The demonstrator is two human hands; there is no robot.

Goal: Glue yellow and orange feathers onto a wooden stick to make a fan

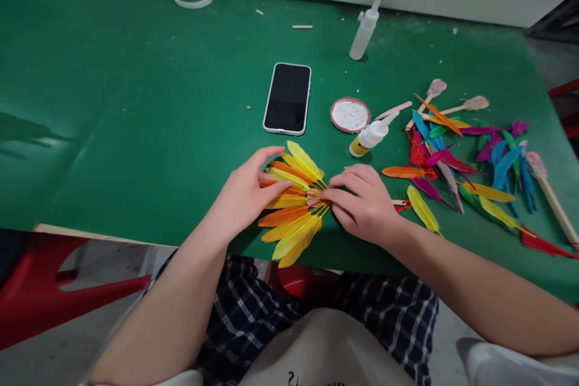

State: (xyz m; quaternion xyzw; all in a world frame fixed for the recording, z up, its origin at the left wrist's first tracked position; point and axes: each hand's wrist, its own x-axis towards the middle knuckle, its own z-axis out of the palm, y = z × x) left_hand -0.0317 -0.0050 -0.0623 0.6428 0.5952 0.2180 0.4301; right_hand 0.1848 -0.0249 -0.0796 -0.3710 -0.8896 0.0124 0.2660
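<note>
A fan of yellow and orange feathers [294, 205] lies near the front edge of the green table [136, 120], its quills meeting at the right. My left hand [246, 193] rests flat on the fan's left side, fingers stretched out over the feathers. My right hand [362, 202] is curled at the quill ends, its fingertips pinched together on them. A small glue bottle [373, 134] with a yellow label lies tilted just beyond my right hand.
A black phone [288, 98] lies face up behind the fan. Beside it sits a round lid of white paste [350, 114]. A taller clear bottle [365, 27] stands further back. Several loose coloured feathers [470, 169] and wooden sticks [554, 196] lie at the right. A red stool [54, 289] is at the lower left.
</note>
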